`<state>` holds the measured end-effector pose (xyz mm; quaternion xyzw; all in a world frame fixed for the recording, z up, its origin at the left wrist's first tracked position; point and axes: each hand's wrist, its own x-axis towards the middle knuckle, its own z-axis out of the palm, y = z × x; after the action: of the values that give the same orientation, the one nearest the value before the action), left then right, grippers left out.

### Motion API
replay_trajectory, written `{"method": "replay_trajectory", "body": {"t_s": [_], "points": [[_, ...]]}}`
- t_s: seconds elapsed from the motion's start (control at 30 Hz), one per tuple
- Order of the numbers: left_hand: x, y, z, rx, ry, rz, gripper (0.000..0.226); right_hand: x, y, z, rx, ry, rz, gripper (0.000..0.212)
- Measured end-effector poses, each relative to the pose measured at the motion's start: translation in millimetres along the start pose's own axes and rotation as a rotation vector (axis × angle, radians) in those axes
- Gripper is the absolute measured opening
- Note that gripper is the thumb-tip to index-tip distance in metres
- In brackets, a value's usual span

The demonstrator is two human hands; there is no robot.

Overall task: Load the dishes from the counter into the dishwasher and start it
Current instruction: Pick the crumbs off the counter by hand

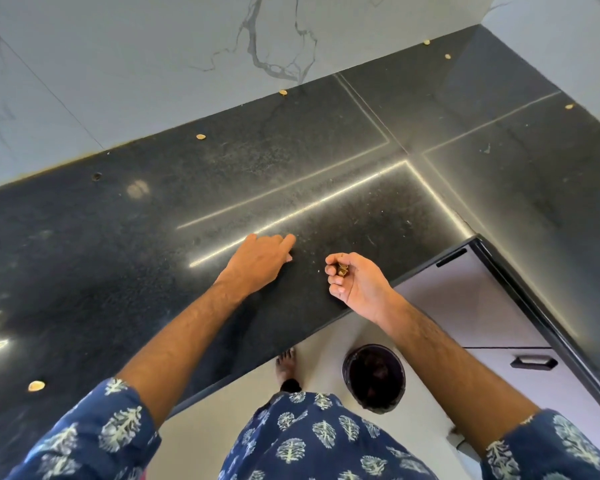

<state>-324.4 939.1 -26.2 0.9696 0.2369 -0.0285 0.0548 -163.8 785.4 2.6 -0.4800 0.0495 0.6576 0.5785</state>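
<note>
My left hand [262,259] rests on the black stone counter [118,244], fingers bent down onto the surface near a bright light streak; whether it holds anything is hidden. My right hand [352,282] hovers over the counter's front edge, palm turned up, fingers curled round a small stack of brass-coloured discs [341,269]. More small golden discs lie scattered on the counter: one near the wall [201,136], one at the back [283,92], one at the front left [36,385]. No dishes or dishwasher show in view.
A dark round bin [374,375] stands on the pale floor below the counter edge, beside my bare foot [286,363]. Grey cabinet drawers with a black handle [533,362] sit at the right. The counter turns a corner to the right, with marble wall tiles behind.
</note>
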Motion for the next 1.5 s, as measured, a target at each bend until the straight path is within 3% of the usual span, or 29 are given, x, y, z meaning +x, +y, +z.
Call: {"method": "replay_trajectory", "body": {"t_s": [0.1, 0.17, 0.23, 0.3, 0.37, 0.43, 0.5, 0.77, 0.83, 0.93, 1.0, 1.1, 1.3, 1.5], "points": [[0, 11, -2, 0.093, -0.033, -0.004, 0.011, -9, 5, -4, -0.028, -0.018, 0.014, 0.023], [-7, 18, -5, -0.118, -0.046, -0.126, 0.013, -17, 8, -8, -0.049, -0.019, 0.016, 0.023], [-21, 30, -9, -0.606, 0.037, -0.37, 0.013, -24, 13, -12, -0.057, -0.011, 0.012, 0.024], [-45, 50, -13, -1.307, 0.196, -0.659, 0.021, -33, 19, -16, -0.083, -0.016, 0.008, 0.026], [-78, 68, -13, -1.93, 0.282, -0.833, 0.027, -39, 27, -15, -0.129, -0.056, 0.018, 0.029], [-112, 78, -10, -2.219, 0.34, -0.897, 0.025, -42, 37, -7, -0.172, -0.103, 0.033, 0.033], [-142, 78, -8, -2.269, 0.42, -0.948, 0.022, -42, 50, 6, -0.22, -0.125, 0.049, 0.036], [-237, 13, -24, -1.964, 0.589, -1.079, 0.027, -28, 101, 82, -0.491, -0.177, 0.088, 0.047], [-267, -20, -24, -1.669, 0.562, -1.159, 0.027, -22, 114, 103, -0.556, -0.174, 0.108, 0.048], [-323, -71, -17, -0.937, 0.411, -1.192, 0.019, -13, 134, 134, -0.633, -0.153, 0.115, 0.045], [-362, -105, -11, -0.695, 0.383, -1.151, 0.012, -4, 150, 156, -0.717, -0.124, 0.081, 0.042], [-401, -145, -5, -0.492, 0.302, -1.078, 0.028, 6, 174, 183, -0.801, -0.098, 0.045, 0.041], [-413, -183, 3, -0.28, 0.115, -0.868, 0.053, 16, 212, 223, -0.852, -0.081, 0.043, 0.042], [-397, -197, 11, -0.049, -0.055, -0.522, 0.045, 15, 223, 243, -0.867, -0.049, 0.045, 0.041]]}}
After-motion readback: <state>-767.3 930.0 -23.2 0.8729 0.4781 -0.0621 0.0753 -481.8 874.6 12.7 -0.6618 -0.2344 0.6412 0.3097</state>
